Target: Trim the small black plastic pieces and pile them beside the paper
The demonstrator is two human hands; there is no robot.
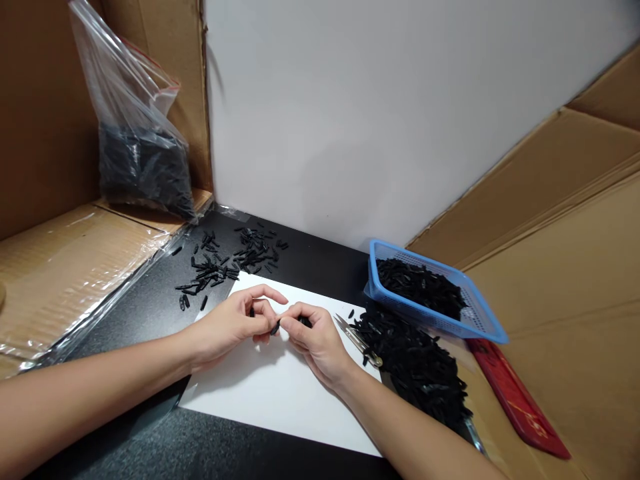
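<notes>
Over a white sheet [280, 400] my two hands meet fingertip to fingertip. My left hand [245, 317] pinches a small black elongated piece [275, 327] between thumb and fingers, its index finger raised. The fingertips of my right hand [315, 337] close on the same spot, and more black pieces [305, 321] show inside its curled fingers. Just right of that hand lies a pair of metal scissors or tweezers [357, 339], partly under a large pile of black pieces [423, 370]. Smaller groups of finished-looking black pieces [253, 248] are scattered beyond the sheet's far left corner.
A blue basket [487, 320] holding black pieces stands at the right. Beside it lies a red flat object [520, 400]. A clear zip bag [145, 163] of black contents leans at the back left. Cardboard walls [560, 267] and a white wall [350, 120] surround the dark table [225, 440].
</notes>
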